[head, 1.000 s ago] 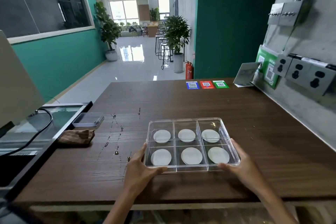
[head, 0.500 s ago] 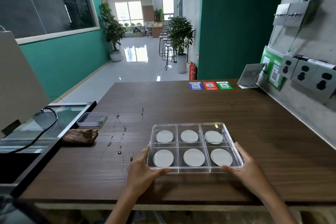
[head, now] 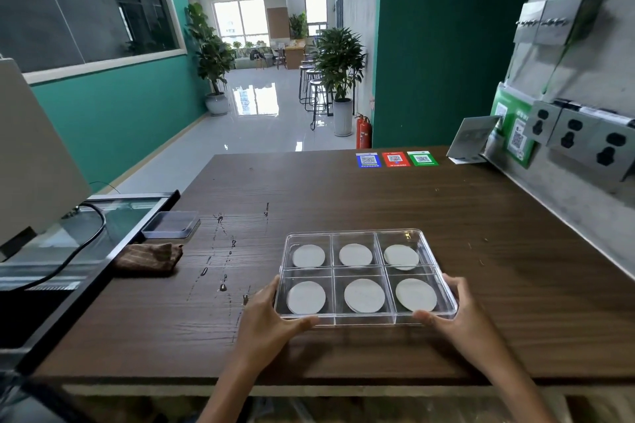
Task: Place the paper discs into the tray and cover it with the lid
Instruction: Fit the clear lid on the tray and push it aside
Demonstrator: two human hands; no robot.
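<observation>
Since a moment ago, both hands are staying clamped on the lid (head: 364, 244), left hand (head: 271, 318) and right hand (head: 453, 311) at the lower-centre corners; I'm pressing evenly, seating it on the tray (head: 360, 319) of paper discs (head: 364, 295) on the counter (head: 343, 189).

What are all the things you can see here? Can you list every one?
tray: one, clear, six compartments, near table edge
lid: one, clear, on the tray
paper discs: six, white, one per compartment
table: one, dark brown wood
cloth: one, brown, table's left edge
small container: one, clear grey, behind the cloth
stickers: three, blue, red, green, far table edge
fire extinguisher: red, on the floor
left hand: gripping tray's left near corner
right hand: gripping tray's right near corner
</observation>
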